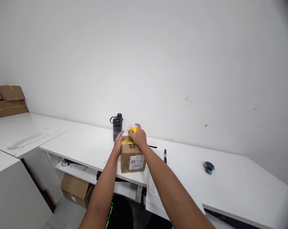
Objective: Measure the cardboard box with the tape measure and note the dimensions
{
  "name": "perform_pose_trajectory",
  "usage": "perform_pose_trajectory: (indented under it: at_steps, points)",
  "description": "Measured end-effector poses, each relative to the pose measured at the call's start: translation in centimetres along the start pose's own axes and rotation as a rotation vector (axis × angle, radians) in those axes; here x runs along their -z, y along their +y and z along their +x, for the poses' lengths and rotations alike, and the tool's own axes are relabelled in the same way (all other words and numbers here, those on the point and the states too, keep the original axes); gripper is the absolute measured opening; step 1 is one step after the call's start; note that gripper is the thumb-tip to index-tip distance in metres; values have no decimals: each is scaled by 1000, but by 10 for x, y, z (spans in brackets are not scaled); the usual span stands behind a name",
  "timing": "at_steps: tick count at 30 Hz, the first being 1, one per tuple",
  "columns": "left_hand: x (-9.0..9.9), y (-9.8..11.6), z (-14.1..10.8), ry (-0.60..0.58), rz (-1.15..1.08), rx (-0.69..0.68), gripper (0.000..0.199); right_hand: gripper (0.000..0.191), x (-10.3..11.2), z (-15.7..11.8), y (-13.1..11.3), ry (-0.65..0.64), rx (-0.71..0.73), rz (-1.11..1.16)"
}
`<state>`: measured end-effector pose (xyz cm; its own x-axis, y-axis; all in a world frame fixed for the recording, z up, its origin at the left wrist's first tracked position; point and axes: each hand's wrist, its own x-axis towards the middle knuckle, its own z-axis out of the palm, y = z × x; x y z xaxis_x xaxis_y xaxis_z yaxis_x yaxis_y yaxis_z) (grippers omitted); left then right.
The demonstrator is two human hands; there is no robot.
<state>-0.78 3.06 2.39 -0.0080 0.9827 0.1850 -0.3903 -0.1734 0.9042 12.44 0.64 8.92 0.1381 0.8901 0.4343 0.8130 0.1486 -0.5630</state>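
A small brown cardboard box with a white label and a strip of yellow tape stands on the white table, close to its front edge. My left hand rests against the box's left side, its fingers reaching toward the back top edge and not wrapped round it. In my right hand, over the back right of the box top, is a yellow tape measure. Behind the box and my left hand stands a dark bottle with a loop on its lid.
Right of the box lie a black pen and written papers, partly under my right arm. Farther right is a small dark blue object. Cardboard boxes are stacked far left; an open box sits below the table.
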Motion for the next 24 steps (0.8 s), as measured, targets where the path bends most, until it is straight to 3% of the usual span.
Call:
perform_pose_trajectory:
  at_steps: [3, 7, 17, 24]
  points:
    - [6, -2, -11, 141, 34, -99, 50, 57, -5, 0, -5, -24, 125, -51]
    - [10, -4, -18, 256, 91, -137, 46, 54, -9, 1, -8, -67, 252, -104]
    - [13, -3, -15, 129, 94, -169, 33, 54, -5, -4, -2, -56, 317, -36]
    - [14, 0, -16, 152, 140, -150, 31, 57, -7, -4, -1, -24, 328, 25]
